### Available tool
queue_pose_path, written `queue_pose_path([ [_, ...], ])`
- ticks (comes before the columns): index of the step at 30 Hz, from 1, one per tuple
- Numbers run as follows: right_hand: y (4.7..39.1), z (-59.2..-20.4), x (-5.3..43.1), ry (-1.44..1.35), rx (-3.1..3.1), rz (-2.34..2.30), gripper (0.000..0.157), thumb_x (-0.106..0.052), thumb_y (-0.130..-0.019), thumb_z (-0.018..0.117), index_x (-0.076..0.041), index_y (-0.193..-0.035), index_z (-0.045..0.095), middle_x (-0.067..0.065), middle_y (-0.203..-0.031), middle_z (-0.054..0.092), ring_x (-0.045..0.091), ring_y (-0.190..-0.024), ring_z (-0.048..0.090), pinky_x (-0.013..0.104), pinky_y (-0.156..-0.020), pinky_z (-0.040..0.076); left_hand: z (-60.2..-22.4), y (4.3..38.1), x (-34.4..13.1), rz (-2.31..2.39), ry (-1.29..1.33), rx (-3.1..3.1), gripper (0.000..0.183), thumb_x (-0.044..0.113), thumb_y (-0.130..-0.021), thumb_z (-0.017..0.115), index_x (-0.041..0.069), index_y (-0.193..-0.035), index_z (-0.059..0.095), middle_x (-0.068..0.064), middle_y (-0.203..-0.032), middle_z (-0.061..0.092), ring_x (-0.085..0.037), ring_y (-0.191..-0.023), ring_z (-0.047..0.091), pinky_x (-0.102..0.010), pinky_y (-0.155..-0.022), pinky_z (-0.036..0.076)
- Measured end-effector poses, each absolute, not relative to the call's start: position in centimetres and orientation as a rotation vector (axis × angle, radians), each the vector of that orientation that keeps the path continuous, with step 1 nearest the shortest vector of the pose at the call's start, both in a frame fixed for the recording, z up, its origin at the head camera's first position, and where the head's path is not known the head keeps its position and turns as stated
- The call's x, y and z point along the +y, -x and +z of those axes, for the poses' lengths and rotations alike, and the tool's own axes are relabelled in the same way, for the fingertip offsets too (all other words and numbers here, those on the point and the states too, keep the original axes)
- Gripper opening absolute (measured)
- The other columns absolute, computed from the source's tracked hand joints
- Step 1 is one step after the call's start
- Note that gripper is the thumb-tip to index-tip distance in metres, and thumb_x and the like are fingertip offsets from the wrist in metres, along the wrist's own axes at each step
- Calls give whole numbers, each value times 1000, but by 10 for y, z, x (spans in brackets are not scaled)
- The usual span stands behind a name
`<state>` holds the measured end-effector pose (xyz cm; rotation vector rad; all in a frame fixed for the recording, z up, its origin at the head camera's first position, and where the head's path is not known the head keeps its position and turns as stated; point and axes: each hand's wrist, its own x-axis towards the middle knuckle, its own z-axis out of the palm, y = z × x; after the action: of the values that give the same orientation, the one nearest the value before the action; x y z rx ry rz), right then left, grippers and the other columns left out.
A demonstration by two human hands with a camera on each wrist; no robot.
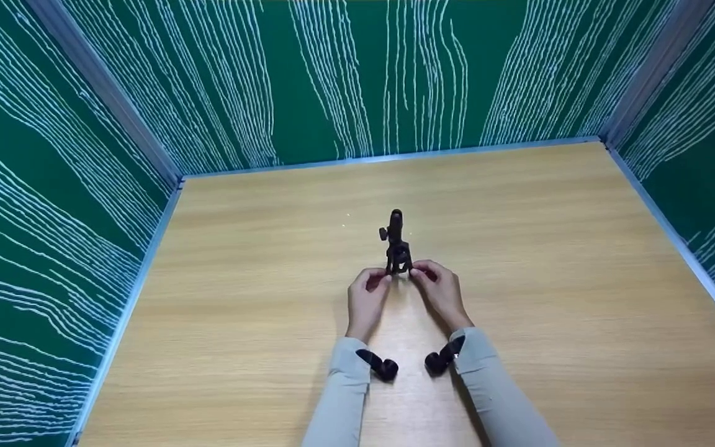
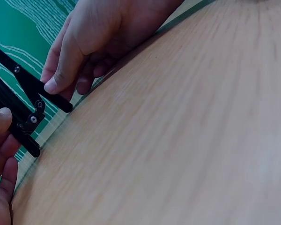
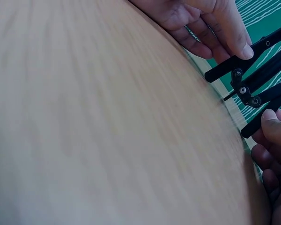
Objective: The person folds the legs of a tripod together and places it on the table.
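Note:
A small black tripod (image 1: 396, 231) stands upright near the middle of the table, with a knob on the left of its upper part. My left hand (image 1: 367, 303) pinches one of its legs (image 2: 29, 144) low down between thumb and fingers. On the other side, my right hand (image 1: 443, 292) pinches a second leg (image 3: 254, 124) the same way. The two legs are spread apart, and a hinged brace (image 3: 243, 90) joins them around the centre column. In both wrist views the leg ends are close over the tabletop, and the tripod's top is out of frame.
The wooden table (image 1: 258, 323) spreads around the hands. Green walls (image 1: 308, 81) with white wavy lines enclose its back and sides, edged by metal strips. Black wrist cameras (image 1: 386, 370) sit on the inner side of both grey sleeves. Tiny white specks lie left of the tripod.

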<state>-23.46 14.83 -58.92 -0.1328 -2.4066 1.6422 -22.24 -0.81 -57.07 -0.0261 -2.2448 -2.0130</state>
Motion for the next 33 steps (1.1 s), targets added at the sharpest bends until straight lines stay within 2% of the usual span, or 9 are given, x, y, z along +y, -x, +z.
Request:
queue_pose_path([
  [5,235,-588,148,137,-2409,1641,16,-11,-87,70,-4,-101,73,13,-101,73,25,-95,67,29,-86,50,-595,234,-7,-2005,6,-2251,18,11,-86,70,2,-102,69,-12,-98,70,-14,-86,64,-27,-81,53],
  [13,235,-589,148,145,-2408,1662,20,-11,-86,71,-3,-104,72,15,-106,72,29,-101,66,39,-94,50,-594,234,-8,-1998,35,-2237,14,12,-85,72,7,-98,69,-5,-93,70,-11,-84,63,-25,-79,53],
  [20,235,-590,149,110,-2410,1655,24,-12,-84,72,0,-105,71,16,-110,70,29,-102,65,39,-94,49,-594,236,-7,-2035,28,-2226,13,7,-84,71,5,-96,69,-5,-92,70,-10,-83,63,-25,-79,53],
  [28,235,-590,149,144,-2450,1615,23,-16,-85,72,-5,-106,72,14,-109,71,28,-101,65,40,-94,48,-591,236,-5,-2072,22,-2217,15,4,-83,71,2,-98,67,-10,-94,69,-13,-83,64,-26,-79,53],
  [33,233,-590,149,145,-2462,1594,23,-18,-85,72,-6,-105,73,13,-108,71,29,-101,65,42,-94,48,-587,235,-6,-2103,44,-2248,24,5,-84,69,0,-107,63,-12,-98,68,-13,-83,63,-26,-80,53],
])
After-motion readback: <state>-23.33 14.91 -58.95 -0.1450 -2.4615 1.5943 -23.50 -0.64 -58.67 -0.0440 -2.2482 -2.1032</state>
